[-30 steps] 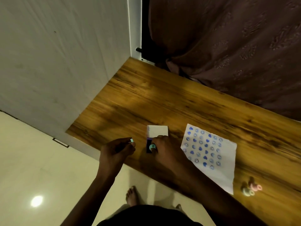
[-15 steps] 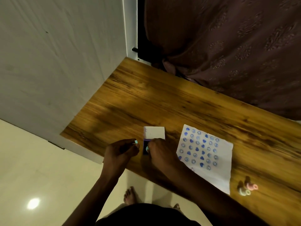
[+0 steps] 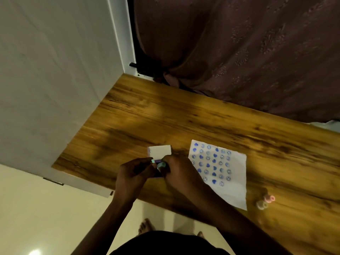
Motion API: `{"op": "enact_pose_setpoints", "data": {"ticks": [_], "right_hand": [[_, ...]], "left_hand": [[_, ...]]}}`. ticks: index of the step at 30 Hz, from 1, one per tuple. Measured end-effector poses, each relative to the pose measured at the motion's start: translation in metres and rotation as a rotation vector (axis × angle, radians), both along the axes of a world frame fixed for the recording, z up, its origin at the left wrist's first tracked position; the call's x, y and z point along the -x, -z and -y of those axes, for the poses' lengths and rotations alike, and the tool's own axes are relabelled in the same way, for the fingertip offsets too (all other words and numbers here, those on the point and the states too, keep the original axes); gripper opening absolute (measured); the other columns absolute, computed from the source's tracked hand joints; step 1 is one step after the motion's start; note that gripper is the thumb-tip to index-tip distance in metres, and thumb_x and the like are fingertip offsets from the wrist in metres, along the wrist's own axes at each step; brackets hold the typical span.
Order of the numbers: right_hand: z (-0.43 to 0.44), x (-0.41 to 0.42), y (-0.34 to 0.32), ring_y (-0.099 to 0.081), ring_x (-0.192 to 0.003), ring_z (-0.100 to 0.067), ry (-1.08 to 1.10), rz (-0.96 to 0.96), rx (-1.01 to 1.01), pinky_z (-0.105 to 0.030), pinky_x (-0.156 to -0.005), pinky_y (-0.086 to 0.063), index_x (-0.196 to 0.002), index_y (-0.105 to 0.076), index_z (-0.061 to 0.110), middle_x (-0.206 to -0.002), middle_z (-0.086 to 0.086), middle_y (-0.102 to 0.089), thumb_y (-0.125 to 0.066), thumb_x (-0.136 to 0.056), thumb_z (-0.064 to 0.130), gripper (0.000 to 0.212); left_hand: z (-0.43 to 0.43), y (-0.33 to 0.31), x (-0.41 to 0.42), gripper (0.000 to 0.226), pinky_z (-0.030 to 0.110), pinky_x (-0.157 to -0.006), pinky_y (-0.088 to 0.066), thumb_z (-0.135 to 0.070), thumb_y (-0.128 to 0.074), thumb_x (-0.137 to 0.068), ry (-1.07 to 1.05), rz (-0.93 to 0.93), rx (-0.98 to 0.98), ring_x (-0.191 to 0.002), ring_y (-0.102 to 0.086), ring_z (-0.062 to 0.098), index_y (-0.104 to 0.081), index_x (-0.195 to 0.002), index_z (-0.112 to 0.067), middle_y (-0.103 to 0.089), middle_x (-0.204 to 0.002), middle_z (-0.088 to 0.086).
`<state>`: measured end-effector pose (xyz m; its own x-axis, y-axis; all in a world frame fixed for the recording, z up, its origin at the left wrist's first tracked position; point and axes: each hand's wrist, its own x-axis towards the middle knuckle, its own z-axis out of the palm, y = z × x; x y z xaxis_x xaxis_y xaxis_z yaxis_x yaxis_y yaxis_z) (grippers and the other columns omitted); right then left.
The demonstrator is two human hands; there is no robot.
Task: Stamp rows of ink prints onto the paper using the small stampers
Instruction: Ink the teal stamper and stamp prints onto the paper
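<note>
Head view: hands (image 3: 156, 172) hide most of the ink pad (image 3: 158, 163).

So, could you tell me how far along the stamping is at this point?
Done: the paper carries several rows of blue hearts and smiley prints across its upper part. In hand: the right hand holds a teal stamper at the open ink pad, and the left hand holds another small teal piece. Left: the paper's lower strip is blank, and two stampers lie beside it.
</note>
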<state>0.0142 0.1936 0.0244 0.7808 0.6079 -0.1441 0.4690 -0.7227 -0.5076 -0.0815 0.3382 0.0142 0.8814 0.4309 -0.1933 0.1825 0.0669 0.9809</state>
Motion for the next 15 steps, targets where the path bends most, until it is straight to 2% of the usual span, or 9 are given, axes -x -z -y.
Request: {"op": "enact_pose_setpoints", "data": {"ticks": [2,5,6,9,11,13,15], "right_hand": [[0.022,0.001,0.000,-0.063,-0.122,-0.015,0.058,-0.006,-0.054,-0.027,-0.105,-0.049,-0.130,-0.065,0.027,-0.130,0.003,-0.069,-0.066,-0.094,0.029,0.036],[0.066,0.001,0.002,-0.070,-0.102,-0.009,0.158,0.016,-0.044,-0.010,-0.084,-0.046,-0.112,-0.072,0.029,-0.109,0.009,-0.076,-0.066,-0.093,0.038,0.022],[0.080,0.001,0.003,-0.071,-0.101,-0.008,0.198,-0.013,-0.020,-0.009,-0.083,-0.045,-0.110,-0.072,0.029,-0.108,0.010,-0.076,-0.067,-0.092,0.039,0.021],[0.121,0.002,0.011,-0.070,-0.104,-0.008,0.308,-0.023,0.013,-0.016,-0.089,-0.051,-0.112,-0.072,0.026,-0.114,0.009,-0.075,-0.068,-0.092,0.038,0.024],[0.145,0.001,0.011,-0.072,-0.096,-0.008,0.368,-0.011,0.031,-0.019,-0.084,-0.055,-0.110,-0.073,0.024,-0.110,0.007,-0.076,-0.069,-0.092,0.036,0.022],[0.168,-0.001,0.013,-0.072,-0.085,-0.009,0.410,0.026,0.052,-0.024,-0.077,-0.057,-0.105,-0.075,0.022,-0.102,0.004,-0.078,-0.069,-0.091,0.032,0.018],[0.186,-0.003,0.016,-0.071,-0.087,-0.016,0.443,0.042,0.103,-0.031,-0.079,-0.057,-0.106,-0.075,0.018,-0.101,-0.001,-0.077,-0.069,-0.091,0.028,0.020]], "left_hand": [[0.008,0.003,-0.006,0.021,0.029,-0.077,-0.064,-0.011,-0.082,-0.087,0.014,-0.026,-0.012,-0.093,-0.081,0.016,-0.083,-0.108,-0.016,-0.085,-0.098,-0.002],[0.025,0.009,-0.010,0.022,0.024,-0.071,-0.062,-0.010,-0.081,-0.087,0.059,-0.031,0.014,-0.090,-0.081,0.016,-0.081,-0.109,-0.016,-0.085,-0.097,-0.004],[0.031,0.007,-0.011,0.025,0.026,-0.071,-0.063,-0.008,-0.081,-0.086,0.072,-0.035,0.021,-0.090,-0.081,0.019,-0.080,-0.110,-0.017,-0.084,-0.097,-0.003],[0.048,0.009,-0.019,0.033,0.034,-0.074,-0.066,-0.002,-0.084,-0.083,0.107,-0.072,0.016,-0.087,-0.081,0.021,-0.079,-0.098,-0.031,-0.084,-0.096,-0.001],[0.059,0.010,-0.023,0.041,0.031,-0.071,-0.067,0.000,-0.085,-0.081,0.139,-0.078,0.000,-0.084,-0.081,0.019,-0.080,-0.087,-0.040,-0.083,-0.093,-0.004],[0.072,0.008,-0.027,0.032,0.029,-0.070,-0.066,-0.016,-0.090,-0.075,0.180,-0.082,-0.009,-0.083,-0.082,0.016,-0.080,-0.086,-0.045,-0.084,-0.092,-0.008],[0.081,0.010,-0.029,0.024,0.028,-0.067,-0.065,-0.041,-0.088,-0.064,0.204,-0.086,0.016,-0.085,-0.082,0.016,-0.081,-0.087,-0.044,-0.084,-0.094,-0.008]]}}
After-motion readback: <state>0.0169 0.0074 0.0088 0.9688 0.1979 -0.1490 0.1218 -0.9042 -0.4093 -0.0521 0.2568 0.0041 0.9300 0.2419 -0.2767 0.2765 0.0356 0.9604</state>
